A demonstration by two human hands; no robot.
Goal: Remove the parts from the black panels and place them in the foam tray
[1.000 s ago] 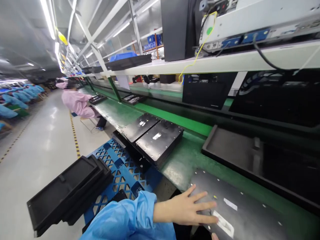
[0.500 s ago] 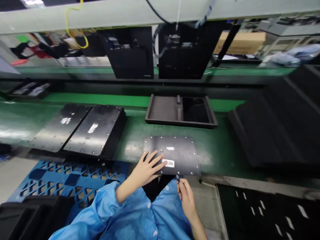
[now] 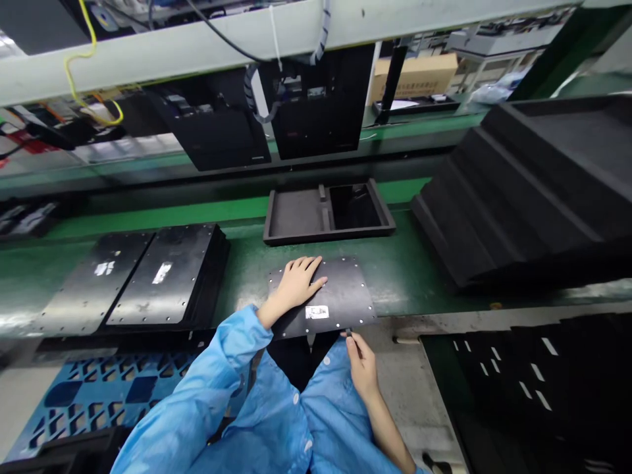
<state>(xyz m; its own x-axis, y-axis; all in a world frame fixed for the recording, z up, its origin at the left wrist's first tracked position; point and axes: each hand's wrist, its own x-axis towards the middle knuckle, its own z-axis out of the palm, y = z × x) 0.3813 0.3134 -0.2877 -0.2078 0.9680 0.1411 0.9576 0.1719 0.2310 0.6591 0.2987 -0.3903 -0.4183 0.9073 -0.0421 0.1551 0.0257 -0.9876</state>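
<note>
A flat black metal plate (image 3: 340,296) with small screws along its rim and a white label lies at the near edge of the green belt (image 3: 405,270). My left hand (image 3: 297,283) rests flat on the plate's far left part, fingers spread. My right hand (image 3: 362,365) is below the plate's near edge, pinching a small dark tool whose tip touches the plate's rim. Both sleeves are light blue.
An empty black foam tray (image 3: 328,214) sits behind the plate. A stack of black units (image 3: 162,276) lies to the left, a tall stack of black trays (image 3: 533,191) to the right. A blue pallet (image 3: 99,388) is on the floor at left; black slotted trays (image 3: 523,382) at right.
My view has swung from the aisle on the left to straight down at the plate. My left hand slid further up the plate; my right hand came into view with the tool.
</note>
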